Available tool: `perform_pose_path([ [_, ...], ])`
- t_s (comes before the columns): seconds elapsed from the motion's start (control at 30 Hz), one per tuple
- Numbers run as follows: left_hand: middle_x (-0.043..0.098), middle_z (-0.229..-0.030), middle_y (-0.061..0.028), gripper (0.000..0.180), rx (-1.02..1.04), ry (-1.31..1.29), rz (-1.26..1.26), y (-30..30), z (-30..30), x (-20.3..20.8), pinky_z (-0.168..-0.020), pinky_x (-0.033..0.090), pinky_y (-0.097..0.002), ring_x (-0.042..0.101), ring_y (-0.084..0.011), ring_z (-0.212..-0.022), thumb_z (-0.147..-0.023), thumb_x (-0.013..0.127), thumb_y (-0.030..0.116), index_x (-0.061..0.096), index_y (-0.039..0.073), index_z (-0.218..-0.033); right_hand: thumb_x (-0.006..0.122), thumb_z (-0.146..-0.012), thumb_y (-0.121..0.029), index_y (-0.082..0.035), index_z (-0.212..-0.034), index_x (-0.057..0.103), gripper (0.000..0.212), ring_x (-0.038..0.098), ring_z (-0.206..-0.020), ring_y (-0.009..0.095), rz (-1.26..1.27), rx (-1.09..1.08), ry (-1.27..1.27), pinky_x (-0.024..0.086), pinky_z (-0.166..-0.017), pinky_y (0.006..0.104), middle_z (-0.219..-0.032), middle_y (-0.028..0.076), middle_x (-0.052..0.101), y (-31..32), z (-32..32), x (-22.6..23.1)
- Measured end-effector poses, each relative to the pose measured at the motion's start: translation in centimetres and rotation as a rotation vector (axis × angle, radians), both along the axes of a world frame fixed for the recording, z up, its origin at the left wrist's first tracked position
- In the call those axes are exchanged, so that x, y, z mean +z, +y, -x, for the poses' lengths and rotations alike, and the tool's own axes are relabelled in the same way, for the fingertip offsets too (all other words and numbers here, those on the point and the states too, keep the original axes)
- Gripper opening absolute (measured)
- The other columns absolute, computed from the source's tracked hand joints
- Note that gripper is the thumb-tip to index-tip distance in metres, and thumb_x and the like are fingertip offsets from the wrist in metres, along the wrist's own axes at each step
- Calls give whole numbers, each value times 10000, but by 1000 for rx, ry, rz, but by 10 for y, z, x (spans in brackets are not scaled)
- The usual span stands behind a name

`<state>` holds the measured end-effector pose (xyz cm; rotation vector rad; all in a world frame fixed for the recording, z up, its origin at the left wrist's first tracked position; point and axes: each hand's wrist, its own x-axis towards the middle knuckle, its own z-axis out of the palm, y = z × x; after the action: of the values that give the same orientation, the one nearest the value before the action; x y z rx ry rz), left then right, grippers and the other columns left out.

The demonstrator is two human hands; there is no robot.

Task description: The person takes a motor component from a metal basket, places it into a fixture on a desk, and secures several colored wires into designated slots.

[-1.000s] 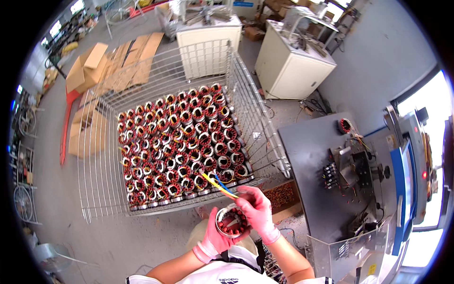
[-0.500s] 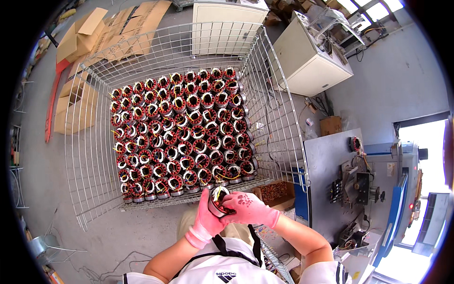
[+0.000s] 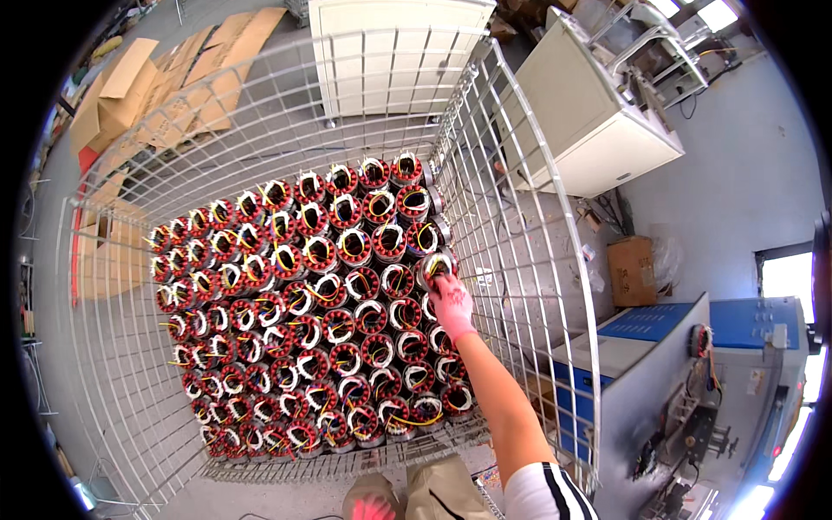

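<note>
Inside a wire cage [image 3: 560,186] before us sit packed rows of red, wire-wound coils [image 3: 309,329], openings upward. Our pink-gloved right hand [image 3: 453,303] holds 1 metal-sided ring [image 3: 425,274], fingers over its near rim, at the rows' right edge. Our left hand [image 3: 374,508] shows low, by our beige trousers [image 3: 446,492]; we cannot tell its grip.

No word or number can be read clearly. Faint dark printing is borne by the flattened cardboard [image 3: 227,65], well beyond and to the left of the right hand [image 3: 452,308], but it is too small to be made out. A pale label [image 3: 757,380] is carried by the grey machine panel [image 3: 750,420], well to the right of that hand; its print cannot be deciphered either.
</note>
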<state>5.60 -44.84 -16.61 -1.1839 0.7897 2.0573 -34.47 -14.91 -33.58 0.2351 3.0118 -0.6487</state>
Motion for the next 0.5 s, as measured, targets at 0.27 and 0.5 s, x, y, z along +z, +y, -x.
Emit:
perform_pose_path([
  [0.27,411,-1464,-71,548,328,-361,-286,26,-113,-156,-1128,284,-471,363,-267,-1357,-1000,300,492,359,195,-1457,712,-789,-235,-138,-1063,620,305,575,-1044,259,-174,86,-38,485,-857,406,-1099,37,593,-2,127,-71],
  [0.5,406,-1468,-79,549,-12,9,-62,57,-6,-67,-1140,270,-469,348,-272,-1370,-1007,318,461,347,154,-1461,692,-795,-224,-149,-984,623,215,591,-987,243,-260,118,-70,486,-802,410,-1026,27,592,-8,125,-83],
])
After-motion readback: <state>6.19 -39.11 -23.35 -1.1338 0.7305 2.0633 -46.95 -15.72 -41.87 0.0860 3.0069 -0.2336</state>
